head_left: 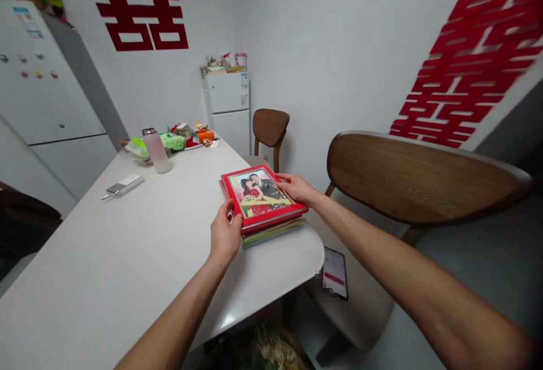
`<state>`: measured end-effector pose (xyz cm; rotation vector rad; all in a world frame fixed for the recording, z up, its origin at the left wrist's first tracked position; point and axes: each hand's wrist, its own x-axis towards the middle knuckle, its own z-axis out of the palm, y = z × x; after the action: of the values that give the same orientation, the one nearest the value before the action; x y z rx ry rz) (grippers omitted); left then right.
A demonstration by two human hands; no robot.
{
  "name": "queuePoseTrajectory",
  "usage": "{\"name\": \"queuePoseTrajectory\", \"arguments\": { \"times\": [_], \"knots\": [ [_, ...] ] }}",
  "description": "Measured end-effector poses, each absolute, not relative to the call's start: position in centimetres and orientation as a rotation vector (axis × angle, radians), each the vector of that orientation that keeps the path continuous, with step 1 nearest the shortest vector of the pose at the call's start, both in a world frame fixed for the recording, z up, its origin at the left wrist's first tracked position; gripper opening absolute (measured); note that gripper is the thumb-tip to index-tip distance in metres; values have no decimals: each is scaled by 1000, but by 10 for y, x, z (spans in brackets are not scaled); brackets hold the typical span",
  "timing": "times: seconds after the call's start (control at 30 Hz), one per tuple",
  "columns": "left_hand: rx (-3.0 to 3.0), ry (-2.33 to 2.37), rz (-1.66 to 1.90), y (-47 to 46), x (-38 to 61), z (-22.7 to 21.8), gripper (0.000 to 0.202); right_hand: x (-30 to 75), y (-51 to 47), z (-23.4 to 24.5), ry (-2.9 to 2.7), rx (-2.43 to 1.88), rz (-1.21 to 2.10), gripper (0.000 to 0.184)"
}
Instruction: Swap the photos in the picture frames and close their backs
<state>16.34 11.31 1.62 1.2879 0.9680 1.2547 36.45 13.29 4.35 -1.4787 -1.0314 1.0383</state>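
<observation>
A red photo album (263,196) with a picture of a couple on its cover lies on top of a small stack of books (274,233) at the rounded table corner. My left hand (225,231) grips the album's left edge, with the thumb toward the near corner. Opposite it, my right hand (298,189) holds the right edge, its fingers reaching over the cover. Green and pale edges show beneath the album. The undersides of both hands' grips are hidden.
On the white table (178,245) stand a pink bottle (156,152) and a small white device (124,185). Green packets (169,142) and other items sit at the far end. A phone (335,274) lies on the seat of the wooden chair (416,177). Another chair (270,127) stands farther back.
</observation>
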Motion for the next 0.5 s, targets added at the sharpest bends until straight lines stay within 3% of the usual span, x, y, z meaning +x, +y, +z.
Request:
{"name": "queuePoseTrajectory", "arguments": {
  "times": [0.27, 0.5],
  "knots": [
    [1346, 1000, 1203, 107, 166, 5, 38, 382, 125, 29, -1046, -1591, 1200, 21],
    [1305, 977, 1163, 102, 152, -2, 37, 356, 110, 25, -1060, -1610, 1224, 20]
  ]
}}
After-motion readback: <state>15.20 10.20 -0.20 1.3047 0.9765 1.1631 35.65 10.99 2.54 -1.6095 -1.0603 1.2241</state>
